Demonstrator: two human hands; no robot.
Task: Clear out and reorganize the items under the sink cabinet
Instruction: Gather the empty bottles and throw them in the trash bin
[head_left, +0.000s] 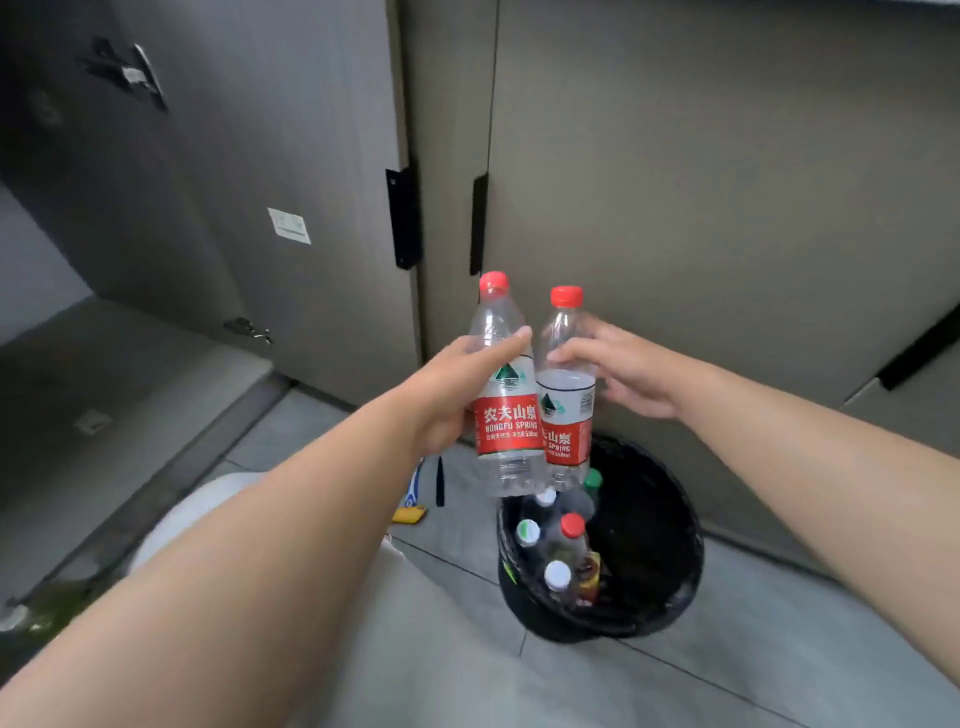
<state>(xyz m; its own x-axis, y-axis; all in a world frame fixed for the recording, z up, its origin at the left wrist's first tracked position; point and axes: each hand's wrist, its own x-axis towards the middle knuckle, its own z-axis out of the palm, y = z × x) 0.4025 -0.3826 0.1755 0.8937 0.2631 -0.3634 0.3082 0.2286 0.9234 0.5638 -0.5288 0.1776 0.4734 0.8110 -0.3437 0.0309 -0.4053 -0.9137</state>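
- A red-capped bottle (508, 415) is gripped by the left hand (452, 389).
- A second bottle (567, 400) is pinched by the right hand (628, 371).
- Both are held over a black bin (670, 519).

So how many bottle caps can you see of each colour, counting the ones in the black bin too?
Red caps: 3
White caps: 3, one with a greenish edge
Green caps: 1
Total: 7 caps showing; more may lie hidden deeper in the bin.
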